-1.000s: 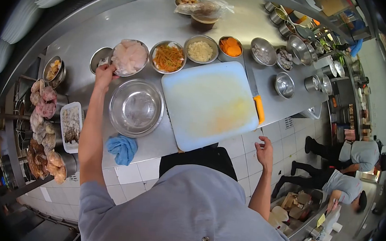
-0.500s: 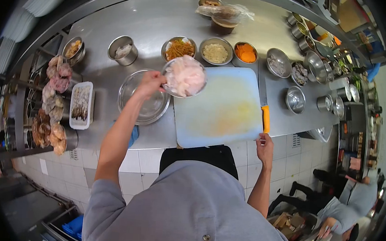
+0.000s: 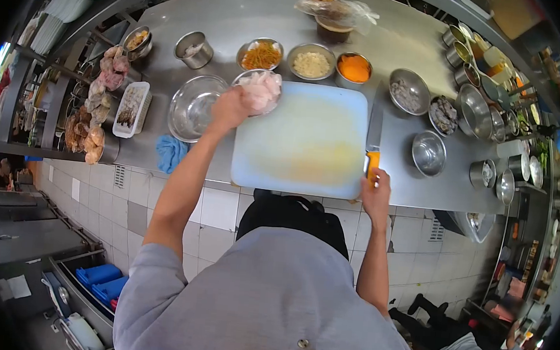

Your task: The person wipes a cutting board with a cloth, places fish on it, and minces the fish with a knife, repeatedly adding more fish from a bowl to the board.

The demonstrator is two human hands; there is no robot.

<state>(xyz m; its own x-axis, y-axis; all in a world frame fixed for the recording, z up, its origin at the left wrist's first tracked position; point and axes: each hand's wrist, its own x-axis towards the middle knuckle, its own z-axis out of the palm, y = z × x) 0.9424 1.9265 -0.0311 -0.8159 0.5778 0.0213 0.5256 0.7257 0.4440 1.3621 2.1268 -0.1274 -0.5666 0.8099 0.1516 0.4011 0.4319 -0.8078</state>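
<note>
In the head view, the left hand (image 3: 230,108), left of the frame's centre, grips the side of a metal bowl (image 3: 265,112) heaped with pale meat slices (image 3: 260,89). This bowl is at the upper-left corner of the cutting board (image 3: 296,137), just beside a wide basin (image 3: 188,116). Right of centre, the right hand (image 3: 375,192) has its fingers at the handle end of the knife (image 3: 375,133); whether they close around it, I cannot tell. A blue cloth (image 3: 171,154) lies below the basin.
</note>
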